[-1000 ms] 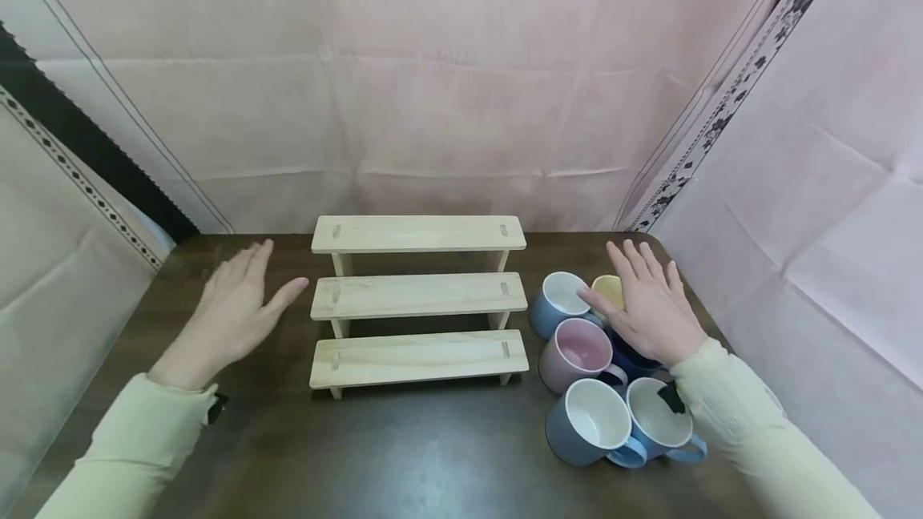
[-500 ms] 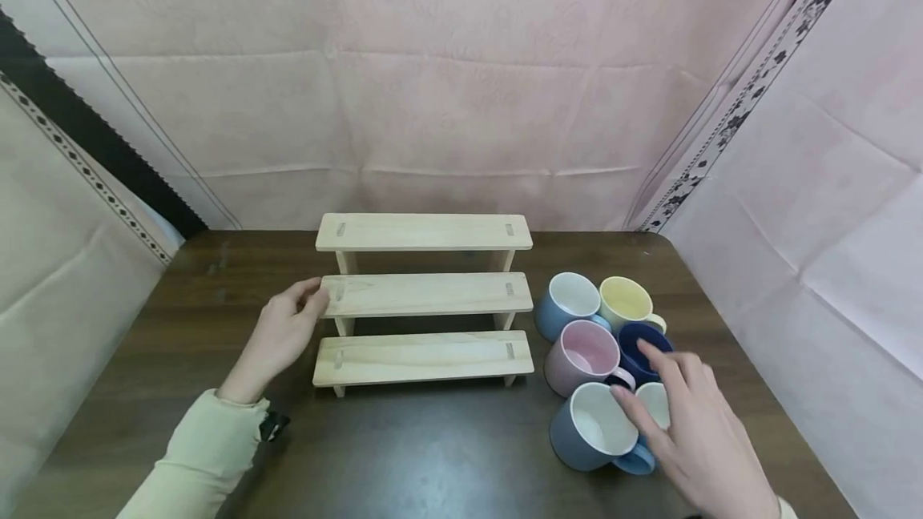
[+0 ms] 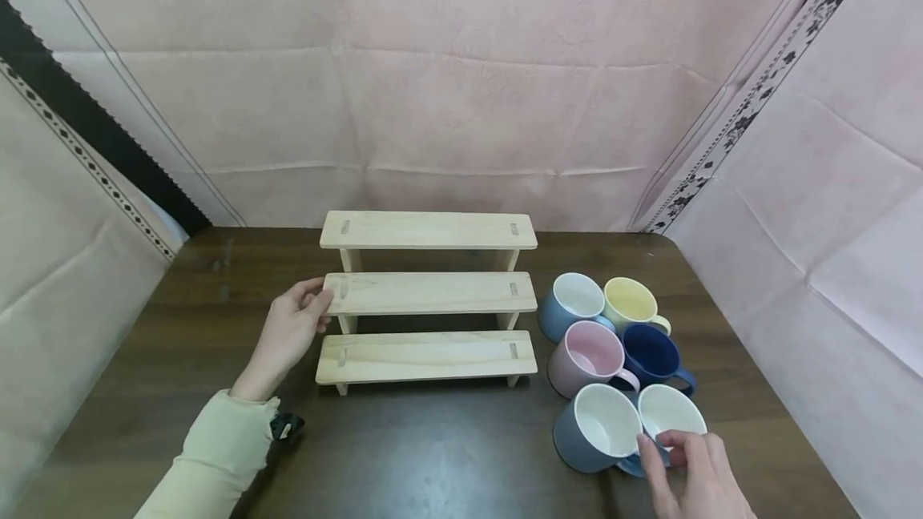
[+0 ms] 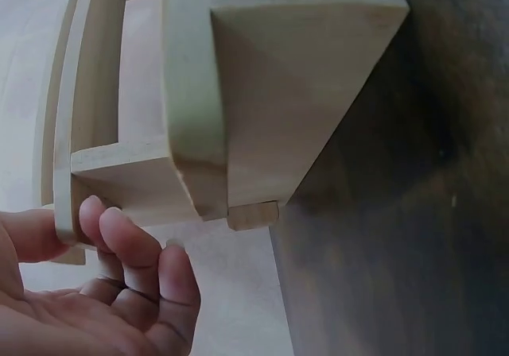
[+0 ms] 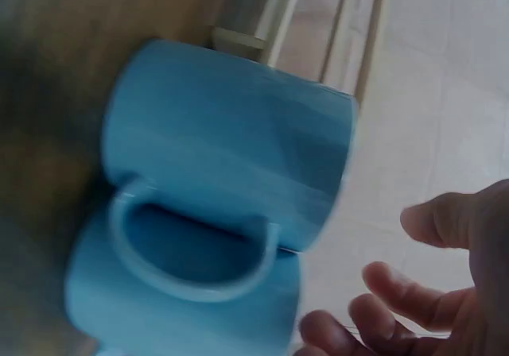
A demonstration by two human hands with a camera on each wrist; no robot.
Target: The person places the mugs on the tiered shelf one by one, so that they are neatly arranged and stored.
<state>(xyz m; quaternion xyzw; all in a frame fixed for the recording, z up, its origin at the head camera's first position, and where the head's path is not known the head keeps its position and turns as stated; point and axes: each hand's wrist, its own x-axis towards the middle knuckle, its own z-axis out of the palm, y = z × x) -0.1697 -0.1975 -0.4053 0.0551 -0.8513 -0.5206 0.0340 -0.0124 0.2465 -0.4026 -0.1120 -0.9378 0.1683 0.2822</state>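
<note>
Dark wooden counter (image 3: 433, 455) carries a three-step rack (image 3: 429, 293), long axis left to right. Left hand (image 3: 288, 332) pinches its middle step's left end. Right hand (image 3: 695, 475), fingers loosely curled, touches the upright light-blue mug (image 3: 667, 415), handle toward the person.

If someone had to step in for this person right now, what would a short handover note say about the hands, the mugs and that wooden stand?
Left hand: steadying the left end of the middle step of the three-step wooden stand, thumb on top.
Right hand: fingertips at the near light blue mug, by its handle; not clearly gripping it.
Mugs: all six clustered on the table right of the stand: the grey-blue mug, pink mug, navy mug, yellow mug and far blue mug lie untouched.
Done: no mug on any step.
Left: all six, judging by the bare steps.
</note>
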